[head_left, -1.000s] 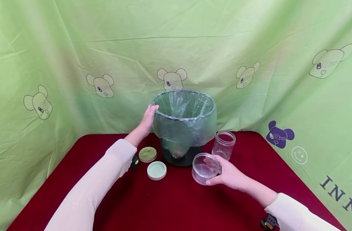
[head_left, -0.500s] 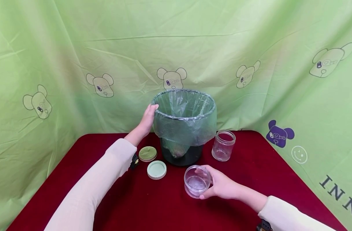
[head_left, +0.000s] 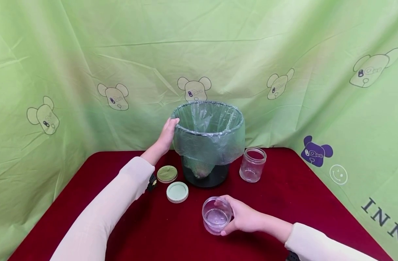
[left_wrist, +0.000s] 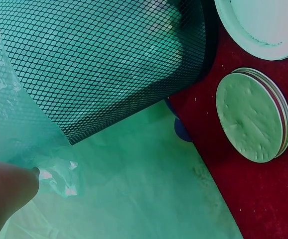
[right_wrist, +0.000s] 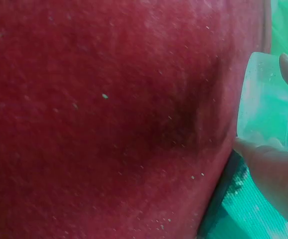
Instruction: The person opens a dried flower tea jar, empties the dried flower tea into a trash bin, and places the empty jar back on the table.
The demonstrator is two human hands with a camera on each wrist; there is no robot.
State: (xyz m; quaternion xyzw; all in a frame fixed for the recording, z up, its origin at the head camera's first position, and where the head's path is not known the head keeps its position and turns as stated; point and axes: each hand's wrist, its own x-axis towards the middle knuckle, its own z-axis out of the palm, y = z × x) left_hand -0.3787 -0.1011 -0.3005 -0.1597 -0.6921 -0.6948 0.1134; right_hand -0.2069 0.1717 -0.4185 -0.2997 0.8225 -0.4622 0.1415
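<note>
In the head view, my left hand [head_left: 167,134] grips the left rim of a black mesh trash bin [head_left: 218,174] lined with a translucent green bag [head_left: 208,148]. The left wrist view shows part of that hand beside the bin's mesh side [left_wrist: 99,64]. My right hand [head_left: 246,217] holds a short clear jar [head_left: 215,219] without a lid, in front of the bin. Thumb and fingers clasp the jar's right side; the right wrist view shows the clear jar [right_wrist: 263,94] between them. It looks lifted off the cloth, with a shadow on the red surface.
A taller clear glass jar [head_left: 252,166] stands right of the bin. Two round lids lie left of the bin: a green-faced lid [head_left: 167,173] and a pale lid [head_left: 177,192]. A red cloth [head_left: 172,235] covers the table; green fabric [head_left: 136,47] hangs behind.
My right hand has carried the short jar left and toward me, away from the taller jar. The left hand and the bin stay where they were.
</note>
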